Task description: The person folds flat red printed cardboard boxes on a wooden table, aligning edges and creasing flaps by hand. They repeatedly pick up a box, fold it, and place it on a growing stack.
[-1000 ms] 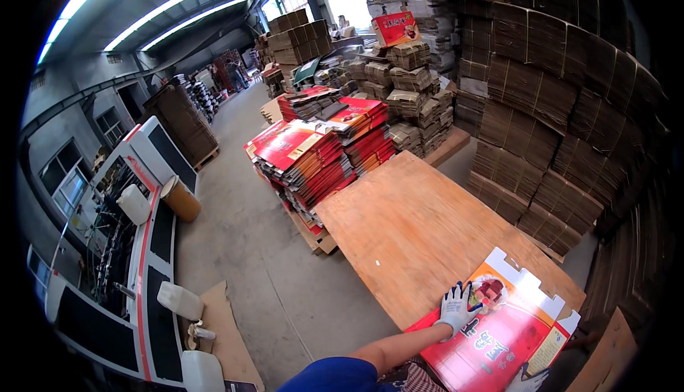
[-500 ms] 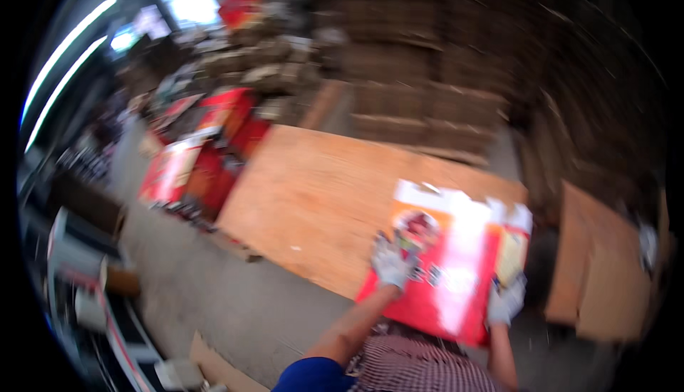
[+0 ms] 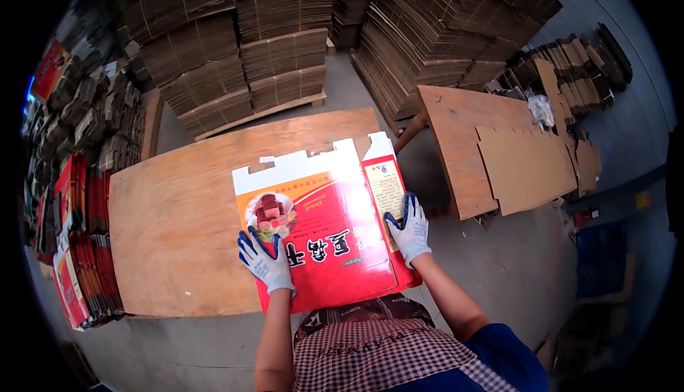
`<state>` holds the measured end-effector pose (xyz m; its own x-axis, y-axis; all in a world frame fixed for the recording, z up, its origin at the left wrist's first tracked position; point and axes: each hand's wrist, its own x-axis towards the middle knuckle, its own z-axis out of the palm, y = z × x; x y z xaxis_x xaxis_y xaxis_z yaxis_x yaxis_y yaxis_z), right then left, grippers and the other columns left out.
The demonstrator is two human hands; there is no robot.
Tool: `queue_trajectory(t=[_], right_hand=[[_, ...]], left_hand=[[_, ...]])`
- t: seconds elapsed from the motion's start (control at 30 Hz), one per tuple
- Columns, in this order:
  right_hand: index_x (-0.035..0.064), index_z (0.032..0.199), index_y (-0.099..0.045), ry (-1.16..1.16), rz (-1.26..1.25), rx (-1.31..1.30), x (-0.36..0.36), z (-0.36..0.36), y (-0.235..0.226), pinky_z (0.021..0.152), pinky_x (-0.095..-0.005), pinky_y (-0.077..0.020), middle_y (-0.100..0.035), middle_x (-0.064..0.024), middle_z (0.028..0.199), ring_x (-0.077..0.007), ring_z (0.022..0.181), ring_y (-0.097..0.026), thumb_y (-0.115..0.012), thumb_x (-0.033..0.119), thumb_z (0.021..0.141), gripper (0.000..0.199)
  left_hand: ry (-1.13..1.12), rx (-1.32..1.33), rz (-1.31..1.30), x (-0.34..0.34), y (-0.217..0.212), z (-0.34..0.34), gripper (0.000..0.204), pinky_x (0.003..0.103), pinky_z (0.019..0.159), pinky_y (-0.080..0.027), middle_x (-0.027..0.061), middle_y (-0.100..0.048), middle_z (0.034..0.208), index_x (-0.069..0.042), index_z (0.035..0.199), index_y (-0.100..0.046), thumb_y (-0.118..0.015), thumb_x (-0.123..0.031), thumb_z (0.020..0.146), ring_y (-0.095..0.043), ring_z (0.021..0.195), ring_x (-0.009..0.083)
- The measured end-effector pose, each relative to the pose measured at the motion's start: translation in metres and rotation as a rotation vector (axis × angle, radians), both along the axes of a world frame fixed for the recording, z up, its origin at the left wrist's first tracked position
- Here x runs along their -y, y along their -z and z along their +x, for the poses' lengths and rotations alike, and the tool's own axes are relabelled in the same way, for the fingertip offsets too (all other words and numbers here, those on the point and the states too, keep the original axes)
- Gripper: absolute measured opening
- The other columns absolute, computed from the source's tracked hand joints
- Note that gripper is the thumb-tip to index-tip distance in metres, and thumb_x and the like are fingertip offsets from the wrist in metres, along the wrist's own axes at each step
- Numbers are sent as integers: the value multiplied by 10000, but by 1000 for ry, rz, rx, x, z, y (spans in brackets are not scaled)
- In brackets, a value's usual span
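A glossy red and orange printed carton (image 3: 328,214), white-flapped along its far edge, lies folded flat before me on the wooden table (image 3: 171,235). It overhangs the table's near edge toward my apron. My left hand (image 3: 267,262), in a white glove with blue fingertips, holds its left edge, thumb on the printed face and fingers spread along the side. At the opposite edge, my right hand (image 3: 411,232), gloved the same way, grips the narrower side panel with the cream label, thumb and fingers apart. The carton's underside is hidden.
Bundled brown cardboard stacks (image 3: 281,50) stand on pallets behind the table. A second wooden board (image 3: 456,150) with a brown cardboard sheet (image 3: 524,168) is at the right. Red folded cartons (image 3: 92,271) stand at the table's left end. A blue crate (image 3: 602,257) sits far right.
My view has swung to the right and steadied, so the table and carton appear further left. Both hands keep their hold on the carton's two sides.
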<state>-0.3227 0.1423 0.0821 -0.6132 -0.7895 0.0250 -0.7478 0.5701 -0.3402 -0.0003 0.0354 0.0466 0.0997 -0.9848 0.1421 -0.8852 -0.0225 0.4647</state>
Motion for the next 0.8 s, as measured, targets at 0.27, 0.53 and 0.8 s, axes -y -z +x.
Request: queue_trajectory(t=[0.27, 0.53, 0.8], right_hand=[[18, 1507, -381, -20, -145, 103, 21, -33, -6, 1145, -465, -336, -438, -224, 1511, -381, 1389, -419, -687, 450, 900, 806], [44, 1492, -415, 2, -207, 186, -4, -67, -2, 1147, -439, -336, -441, -200, 1515, -355, 1386, -429, -729, 393, 872, 778], [29, 1549, -294, -237, 2, 83, -40, -48, 15, 1169, -568, -229, -329, -219, 1566, -434, 1453, -278, -731, 640, 746, 1099]], left_hand=[[51, 4, -125, 1, -7, -6, 744, 554, 1204, -194, 207, -328, 1592, -81, 1537, -377, -681, -356, 916, -290, 1466, 417], [513, -194, -192, -24, -30, -104, 698, 599, 1202, -175, 262, -401, 1519, -45, 1469, -432, -720, -230, 861, -316, 1441, 455], [826, -139, -32, -37, -34, -187, 560, 608, 1214, -138, 127, -462, 1520, -90, 1423, -531, -649, -205, 888, -317, 1467, 393]])
